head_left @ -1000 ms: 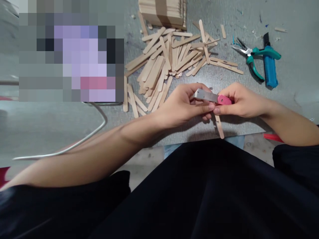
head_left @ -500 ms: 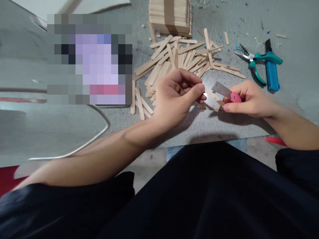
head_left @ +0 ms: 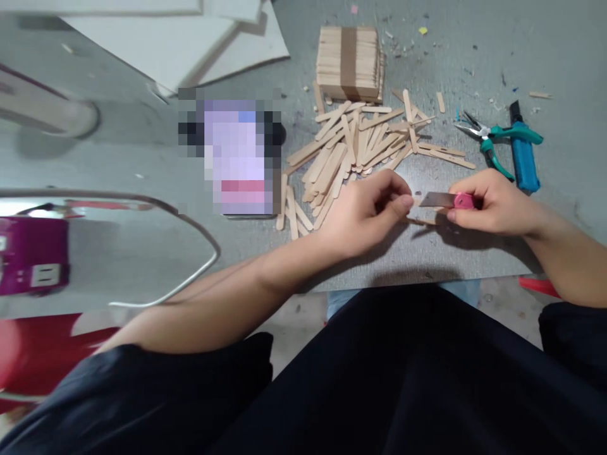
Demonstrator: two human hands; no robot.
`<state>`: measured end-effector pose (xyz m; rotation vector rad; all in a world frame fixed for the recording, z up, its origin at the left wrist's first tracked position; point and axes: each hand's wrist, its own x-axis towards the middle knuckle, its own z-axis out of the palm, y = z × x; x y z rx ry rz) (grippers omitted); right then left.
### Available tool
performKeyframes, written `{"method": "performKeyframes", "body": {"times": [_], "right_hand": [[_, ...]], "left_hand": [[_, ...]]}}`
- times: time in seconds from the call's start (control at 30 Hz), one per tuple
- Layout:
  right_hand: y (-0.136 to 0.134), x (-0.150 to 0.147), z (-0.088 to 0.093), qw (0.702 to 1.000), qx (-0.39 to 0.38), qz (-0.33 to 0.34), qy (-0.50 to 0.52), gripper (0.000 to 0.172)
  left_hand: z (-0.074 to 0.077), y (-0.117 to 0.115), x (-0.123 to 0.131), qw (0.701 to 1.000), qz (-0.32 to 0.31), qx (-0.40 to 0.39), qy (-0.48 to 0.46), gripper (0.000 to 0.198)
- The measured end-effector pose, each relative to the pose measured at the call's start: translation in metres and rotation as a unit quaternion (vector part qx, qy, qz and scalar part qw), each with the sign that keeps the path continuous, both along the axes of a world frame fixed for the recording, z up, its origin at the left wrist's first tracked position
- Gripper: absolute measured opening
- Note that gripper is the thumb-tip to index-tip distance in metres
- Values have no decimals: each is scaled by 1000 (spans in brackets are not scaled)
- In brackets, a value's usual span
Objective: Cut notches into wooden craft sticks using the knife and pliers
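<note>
My left hand [head_left: 372, 212] is closed in a pinch at the left end of a wooden craft stick [head_left: 417, 203], just over the table. My right hand [head_left: 490, 202] grips a pink craft knife [head_left: 465, 201], its broad metal blade pointing left toward my left fingertips. The blade lies along the stick and hides part of it; whether the edge touches the wood I cannot tell. The right thumb sits by the stick's other end. Below the hands another thin piece of wood [head_left: 423, 221] shows near the table surface.
A loose pile of craft sticks [head_left: 327, 167] spreads beyond my left hand, with a banded bundle of sticks [head_left: 332, 60] behind it. Green-handled pliers [head_left: 488, 136] and a blue cutter [head_left: 525, 161] lie at the right. A blurred-out device, a white cable [head_left: 215, 253] and white boards [head_left: 246, 47] are leftward.
The knife blade has turned from slanting down to the right to nearly level, closer along the stick. The stick is also more level. The whole view has shifted, showing more of the table's left.
</note>
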<state>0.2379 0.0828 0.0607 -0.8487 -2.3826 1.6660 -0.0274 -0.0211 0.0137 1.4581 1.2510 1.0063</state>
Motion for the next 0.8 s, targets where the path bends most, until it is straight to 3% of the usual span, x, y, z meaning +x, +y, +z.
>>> {"method": "performKeyframes", "body": {"times": [0.1,0.2,0.3,0.4,0.47,0.63,0.7,0.8], "right_hand": [[0,1,0,1000,9,-2,-5,41],[-1,2,-4,1000,10,-1,10,46],[-2,2,-14,994,58,-60,74,50],[0,3,-30,966,135,-147,162,48],[4,5,-41,951,173,-164,196,44],[10,9,-52,922,301,-86,226,43],[7,8,-52,913,333,-50,229,46],[-1,4,-50,907,369,-48,197,50]], "left_hand": [[4,4,-1,995,-79,11,59,27],[7,6,-1,993,-117,-23,0,32],[7,6,0,984,-106,-82,-118,31],[5,7,-1,969,-78,-113,-204,34],[4,8,0,961,-60,-114,-245,38],[6,7,2,938,-9,-146,-314,41],[8,5,5,931,-10,-155,-330,41],[10,2,8,924,-19,-163,-345,40]]}}
